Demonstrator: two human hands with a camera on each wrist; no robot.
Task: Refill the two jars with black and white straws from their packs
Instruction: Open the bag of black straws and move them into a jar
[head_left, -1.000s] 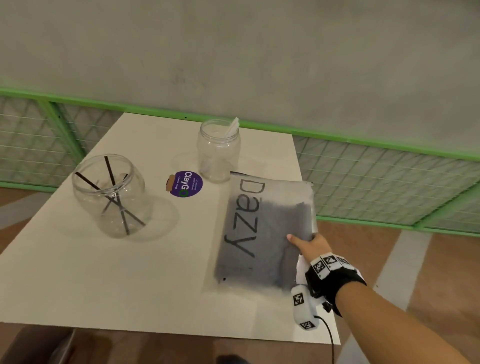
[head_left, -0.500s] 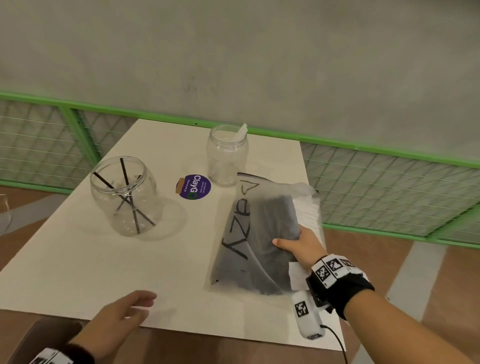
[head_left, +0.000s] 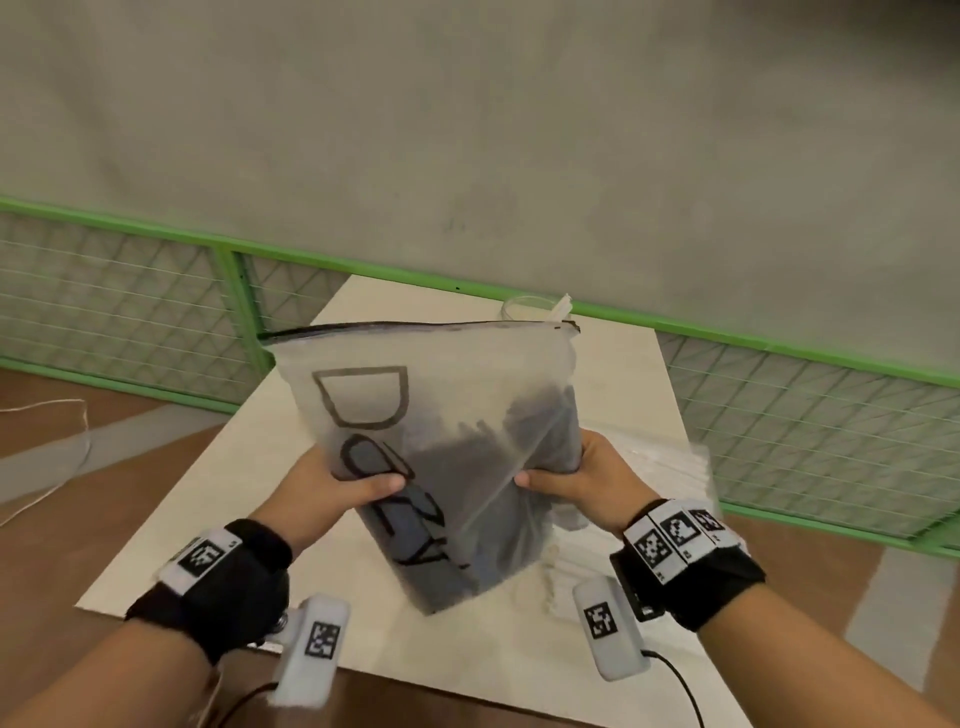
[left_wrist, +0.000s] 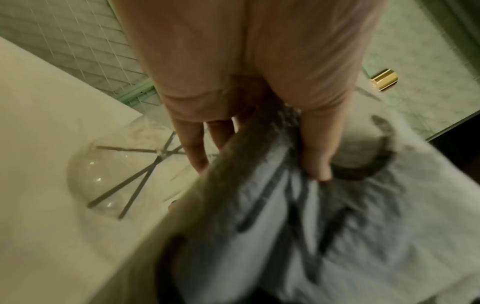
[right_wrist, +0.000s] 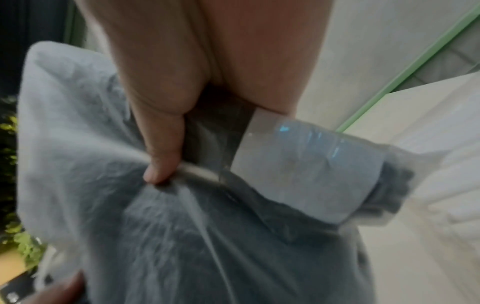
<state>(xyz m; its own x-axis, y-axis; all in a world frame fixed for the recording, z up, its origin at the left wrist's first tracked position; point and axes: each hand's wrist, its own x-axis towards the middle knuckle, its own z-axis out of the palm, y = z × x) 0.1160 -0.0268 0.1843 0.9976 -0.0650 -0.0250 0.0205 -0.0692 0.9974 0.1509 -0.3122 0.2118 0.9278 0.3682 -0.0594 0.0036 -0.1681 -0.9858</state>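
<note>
A frosted zip pack of black straws (head_left: 452, 447), lettered "Dazy", stands upright above the white table (head_left: 218, 525). My left hand (head_left: 343, 486) grips its left side, thumb on the front. My right hand (head_left: 571, 475) grips its right side the same way. The pack's zip edge is at the top. Behind it, only the rim of the tall jar (head_left: 530, 307) with one white straw shows. The round jar (left_wrist: 122, 174) holding a few black straws sits on the table left of the pack (left_wrist: 324, 226), seen in the left wrist view. A pack of white straws (head_left: 660, 473) lies flat under my right hand.
A green mesh fence (head_left: 130, 312) runs behind the table below a grey wall. The table's near edge (head_left: 467, 691) is close to my wrists. Brown floor lies to both sides.
The pack went from lying flat under my right hand to standing upright. My left hand came up from the table's near edge and took hold of its left side.
</note>
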